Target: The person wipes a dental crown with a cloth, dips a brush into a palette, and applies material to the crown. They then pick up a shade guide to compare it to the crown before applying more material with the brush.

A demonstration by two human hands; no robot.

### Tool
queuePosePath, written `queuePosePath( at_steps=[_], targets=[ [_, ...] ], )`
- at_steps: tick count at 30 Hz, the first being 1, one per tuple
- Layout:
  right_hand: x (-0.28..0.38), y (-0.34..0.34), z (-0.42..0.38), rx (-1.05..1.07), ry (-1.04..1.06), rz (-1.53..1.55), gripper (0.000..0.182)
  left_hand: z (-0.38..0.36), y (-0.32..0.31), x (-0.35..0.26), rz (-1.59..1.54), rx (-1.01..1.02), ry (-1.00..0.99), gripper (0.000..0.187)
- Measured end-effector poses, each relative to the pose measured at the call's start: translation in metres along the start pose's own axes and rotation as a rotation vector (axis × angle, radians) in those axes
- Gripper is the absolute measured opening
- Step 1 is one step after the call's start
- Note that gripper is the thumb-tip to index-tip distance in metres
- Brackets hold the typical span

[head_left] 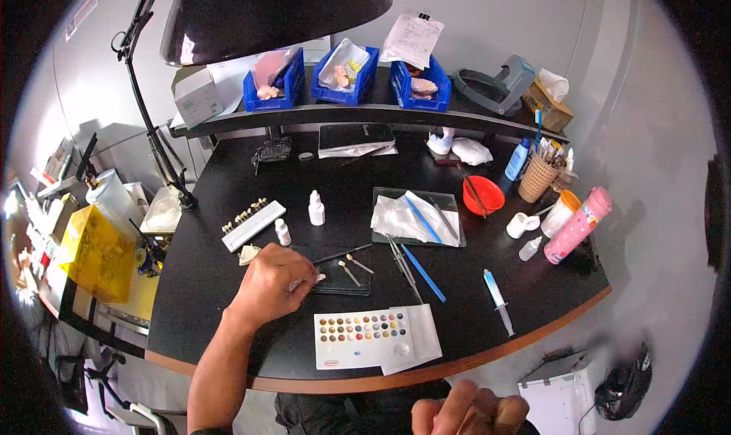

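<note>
My left hand (276,284) is closed in a pinch at the left end of a dark flat tray (343,284). A small whitish bit shows at its fingertips, too little to name. On the tray lie two shade tabs (349,273) with metal stems, and a thin dark brush (343,253) crosses its far edge. My right hand (470,411) is at the bottom edge of the view, off the table, its fingers curled; what they hold, if anything, is hidden. Between the hands lies a white colour sample card (364,351) with rows of coloured dots.
Tweezers (403,269), a blue stick (423,273) and a syringe (499,302) lie to the right. Behind are a shade guide (253,226), dropper bottles (316,209), a glass plate (455,237) with tissue and a red bowl (487,194). A black lamp (274,16) hangs overhead.
</note>
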State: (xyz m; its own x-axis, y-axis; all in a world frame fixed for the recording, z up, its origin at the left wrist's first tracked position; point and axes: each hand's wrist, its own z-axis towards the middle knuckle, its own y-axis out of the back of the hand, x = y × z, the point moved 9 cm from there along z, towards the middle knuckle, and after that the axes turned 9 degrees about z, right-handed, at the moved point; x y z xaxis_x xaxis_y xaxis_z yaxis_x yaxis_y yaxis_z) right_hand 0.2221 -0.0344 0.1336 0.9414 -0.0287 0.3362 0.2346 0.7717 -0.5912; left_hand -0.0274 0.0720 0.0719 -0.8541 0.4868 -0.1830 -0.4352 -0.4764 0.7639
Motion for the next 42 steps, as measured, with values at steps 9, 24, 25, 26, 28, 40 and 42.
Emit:
queuePosePath(
  at_steps=[9,24,25,26,28,40,42],
  targets=[
    [0.003,-0.018,-0.01,-0.272,-0.021,0.062,0.035,0.001,-0.001,-0.002,-0.014,0.025,0.012,0.014],
    [-0.04,-0.009,-0.014,-0.15,-0.367,0.593,0.044,0.0,0.0,-0.002,-0.03,-0.026,0.018,0.014],
    [-0.043,-0.012,-0.012,-0.178,-0.354,0.662,0.041,0.0,-0.001,-0.002,-0.028,-0.027,0.02,0.014],
    [-0.042,-0.01,-0.013,-0.195,-0.339,0.642,0.037,0.0,-0.003,-0.002,-0.028,-0.016,0.021,0.014],
    [-0.037,-0.003,-0.017,-0.213,-0.311,0.513,0.037,-0.001,-0.003,0.0,-0.012,-0.003,0.02,0.014],
    [-0.04,-0.005,0.008,-0.132,-0.161,0.566,0.045,-0.002,-0.007,0.005,0.004,0.024,0.041,0.012],
    [-0.04,-0.01,0.007,-0.246,-0.1,0.53,0.047,-0.002,-0.008,0.005,0.005,0.014,0.043,0.012]
  ],
)
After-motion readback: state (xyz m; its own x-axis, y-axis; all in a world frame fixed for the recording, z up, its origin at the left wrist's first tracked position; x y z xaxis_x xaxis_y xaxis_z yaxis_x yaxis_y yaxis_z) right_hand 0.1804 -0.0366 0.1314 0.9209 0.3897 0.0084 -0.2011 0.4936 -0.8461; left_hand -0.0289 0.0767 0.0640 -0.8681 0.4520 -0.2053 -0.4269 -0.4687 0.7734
